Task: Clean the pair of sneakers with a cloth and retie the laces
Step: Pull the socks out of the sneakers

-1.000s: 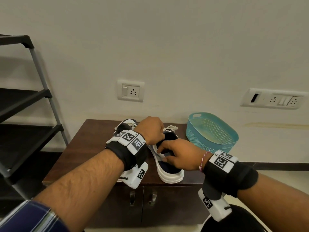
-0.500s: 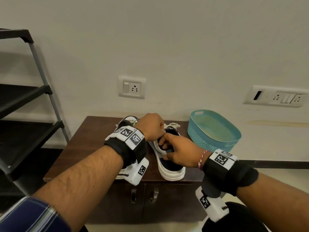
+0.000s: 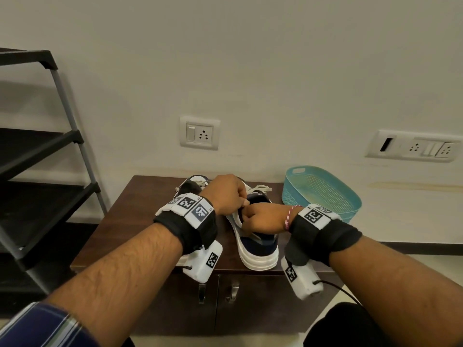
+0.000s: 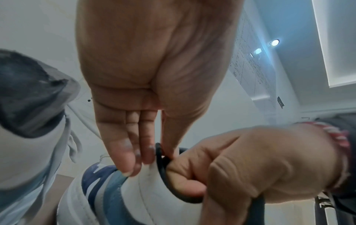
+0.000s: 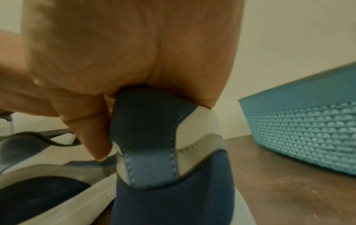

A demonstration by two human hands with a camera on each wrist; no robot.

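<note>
On the far left stands a black shoe rack [image 3: 37,156], apart from the work. The dark wooden counter [image 3: 140,211] carries the pair, toes towards the wall, probably so the heels face the person for handling. The left sneaker [image 3: 190,184] sits mostly hidden behind the left hand [image 3: 226,194], its loose pale laces [image 3: 199,182] trailing over the tongue. That hand's fingers [image 4: 131,153] curl down onto the white collar of the right sneaker [image 3: 258,249], thumb and fingers pinching the dark collar edge, seemingly to hold the opening steady. Touching it, the right hand [image 3: 263,217] grips the same shoe at the heel: its fingers [image 5: 92,137] hook inside the opening while the palm wraps the navy heel tab, likely bracing the shoe or spreading the collar. No cloth shows in any view, so wiping does not look under way. Rightmost, a teal basket [image 3: 323,191] rests at the counter's end, just beside the right sneaker.
</note>
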